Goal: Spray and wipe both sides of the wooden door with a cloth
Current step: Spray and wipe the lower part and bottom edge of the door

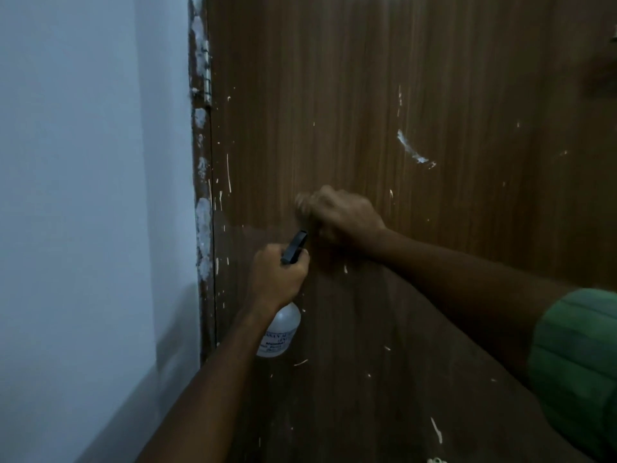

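The brown wooden door (417, 95) fills the view, flecked with white paint marks. My left hand (277, 279) grips a clear spray bottle (280, 332) by its neck, with the black nozzle (294, 246) pointing up at the door. Just above it, my right hand (344, 215) presses against the door with curled fingers. It is motion-blurred, and a small brownish bit of cloth (302, 203) shows at its fingertips. The rest of the cloth is hidden under the hand.
A pale wall (83, 195) stands at the left, meeting the paint-smeared door frame (202, 228) with a metal hinge (207, 81). A large white paint smear (410, 148) sits above my right hand. My green sleeve (577, 362) is at the right edge.
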### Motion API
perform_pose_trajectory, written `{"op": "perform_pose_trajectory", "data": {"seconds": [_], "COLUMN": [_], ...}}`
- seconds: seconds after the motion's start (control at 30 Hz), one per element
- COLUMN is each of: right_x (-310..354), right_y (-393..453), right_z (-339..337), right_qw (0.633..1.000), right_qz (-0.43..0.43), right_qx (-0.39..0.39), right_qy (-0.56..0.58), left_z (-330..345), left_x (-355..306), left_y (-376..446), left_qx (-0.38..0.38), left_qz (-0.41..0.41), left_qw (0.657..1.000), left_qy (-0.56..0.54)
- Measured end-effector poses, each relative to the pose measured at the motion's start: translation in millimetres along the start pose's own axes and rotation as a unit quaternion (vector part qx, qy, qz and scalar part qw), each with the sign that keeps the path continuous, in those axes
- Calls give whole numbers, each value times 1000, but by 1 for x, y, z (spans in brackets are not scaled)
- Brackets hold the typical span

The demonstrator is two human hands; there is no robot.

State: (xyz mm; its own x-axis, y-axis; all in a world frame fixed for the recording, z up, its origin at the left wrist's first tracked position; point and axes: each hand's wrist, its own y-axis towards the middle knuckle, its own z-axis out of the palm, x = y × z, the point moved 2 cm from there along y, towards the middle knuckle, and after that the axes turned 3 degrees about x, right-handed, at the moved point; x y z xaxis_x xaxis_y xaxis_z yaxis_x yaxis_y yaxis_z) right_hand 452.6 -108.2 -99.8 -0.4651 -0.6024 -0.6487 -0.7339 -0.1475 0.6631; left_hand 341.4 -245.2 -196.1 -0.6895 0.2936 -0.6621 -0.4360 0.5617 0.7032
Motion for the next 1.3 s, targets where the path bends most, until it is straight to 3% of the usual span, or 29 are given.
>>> {"op": "perform_pose_trajectory", "data": {"seconds": [0.03, 0.1, 0.17, 0.23, 0.27, 0.3, 0.33, 0.4, 0.43, 0.47, 0.5, 0.57, 0.6, 0.63, 0.7, 0.77, 0.83, 0.87, 0.93, 1.0, 1.03, 1.07, 1.13, 1.2, 1.23, 1.3], "right_x": [-1, 10, 32, 43, 39, 33, 26, 15, 18, 28, 41, 66, 71, 66, 56, 44, 55, 68, 97, 111, 108, 102, 85, 82, 89, 109], "right_y": [4, 5, 2, -3, 0, 6, 17, 30, 31, 30, 26, 16, 10, 10, 28, 41, 44, 43, 35, 26, 29, 36, 54, 61, 62, 56], "right_z": [1, 6, 8, 18, 16, 14, 13, 4, 6, 9, 10, 22, 24, 21, 13, 7, 10, 15, 23, 28, 29, 29, 27, 26, 28, 39], "right_qw": [994, 984, 997, 966, 943, 941, 957, 997, 1000, 997, 997, 979, 940, 917, 954, 997, 998, 997, 987, 935, 929, 942, 989, 999, 999, 991], "right_qz": [87, 149, 27, -212, -278, -290, -251, -57, 24, 65, 53, -170, -288, -338, -252, -48, 62, 49, -115, -290, -312, -289, -113, 27, 33, -110], "right_qx": [-37, -33, 24, 149, 170, 152, 110, 33, 19, 18, 35, 109, 171, 184, 126, 50, 31, 47, 112, 193, 173, 128, 40, 28, 30, 74], "right_qy": [47, 88, 66, -21, -62, -85, -90, -42, -2, 26, 34, -31, -71, -103, -97, -46, 12, 29, -5, -72, -101, -116, -80, -4, 15, -5], "left_z": [-3, -11, -21, -32, -36, -40, -44, -47, -48, -49, -48, -47, -47, -45, -44, -44, -48, -50, -55, -61, -63, -65, -69, -70, -71, -72], "left_x": [3, 5, 8, 10, 11, 12, 13, 19, 21, 22, 23, 28, 30, 32, 36, 40, 47, 52, 54, 51, 49, 47, 45, 47, 48, 52], "left_y": [0, 1, 3, 6, 7, 8, 10, 11, 11, 12, 11, 11, 10, 9, 7, 4, 2, 1, -1, -3, -3, -2, 1, 0, 1, -1], "left_qx": [0, -3, -11, -16, -18, -24, -31, -44, -50, -53, -53, -50, -46, -43, -40, -38, -39, -41, -62, -93, -99, -100, -98, -108, -113, -117], "left_qz": [-5, -14, -17, -16, -13, -10, -7, -3, 0, 1, 1, -2, -3, -5, -12, -26, -37, -43, -41, -27, -19, -12, 1, -1, -7, -23], "left_qw": [1000, 1000, 999, 999, 999, 999, 999, 998, 997, 997, 997, 997, 997, 997, 996, 996, 996, 996, 995, 993, 993, 993, 993, 992, 991, 990], "left_qy": [8, 26, 40, 40, 37, 36, 39, 51, 56, 59, 59, 62, 65, 67, 75, 75, 73, 65, 61, 62, 61, 63, 64, 68, 70, 73]}}
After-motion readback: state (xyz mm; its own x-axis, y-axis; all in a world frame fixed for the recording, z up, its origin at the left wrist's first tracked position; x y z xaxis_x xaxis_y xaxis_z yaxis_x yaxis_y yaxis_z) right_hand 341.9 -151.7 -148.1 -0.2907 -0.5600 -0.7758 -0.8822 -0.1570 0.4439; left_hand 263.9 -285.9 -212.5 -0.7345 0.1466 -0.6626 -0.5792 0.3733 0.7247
